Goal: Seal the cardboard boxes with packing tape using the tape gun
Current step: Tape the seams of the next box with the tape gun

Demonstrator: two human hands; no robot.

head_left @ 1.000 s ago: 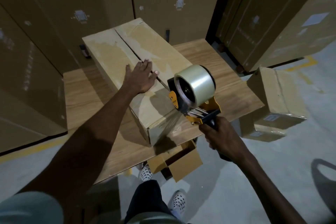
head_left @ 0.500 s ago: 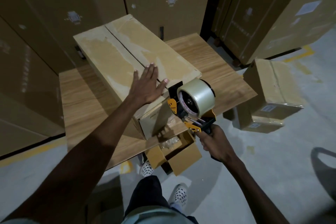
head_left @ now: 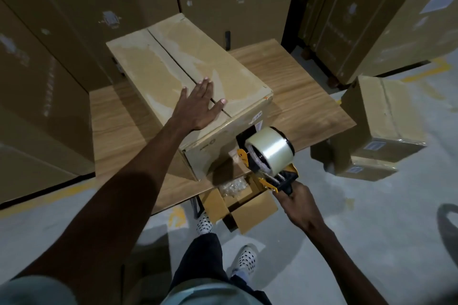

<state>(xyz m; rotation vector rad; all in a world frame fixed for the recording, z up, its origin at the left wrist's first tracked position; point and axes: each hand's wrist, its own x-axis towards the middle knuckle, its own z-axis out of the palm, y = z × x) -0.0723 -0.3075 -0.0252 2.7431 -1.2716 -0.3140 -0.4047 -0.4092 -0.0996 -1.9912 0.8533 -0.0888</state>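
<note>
Wood-grain surface (head_left: 304,96), rectangular, pale brown, set at an angle to the view; near edge overhangs the grey concrete floor (head_left: 359,242). One long cardboard box (head_left: 173,72) lies on the surface, flaps closed, centre seam running along its length, glossy patches on the top. Left hand (head_left: 198,106) rests flat on the box top near its close end, fingers straight and together, thumb spread across the seam. Right hand (head_left: 296,208) grips the black handle of the tape gun (head_left: 266,156), fingers curled round it; the gun has yellow side plates and carries a clear tape roll (head_left: 271,150). Gun head sits at the near end face of the box, below the top edge; actual contact with the cardboard cannot be told. Under the surface's near edge, on the floor: a small open carton (head_left: 238,205) holding crumpled clear plastic. To the right on the floor: two closed boxes (head_left: 379,131) stacked, white labels on their sides. Room: tall cardboard cartons (head_left: 74,20) line the back and left, more tall ones (head_left: 371,20) at the right rear; a dark gap separates the groups. Yellow floor marking (head_left: 421,74) visible at right and at left. Person's dark trousers and spotted white shoes (head_left: 244,257) at bottom. Lighting dim.
</note>
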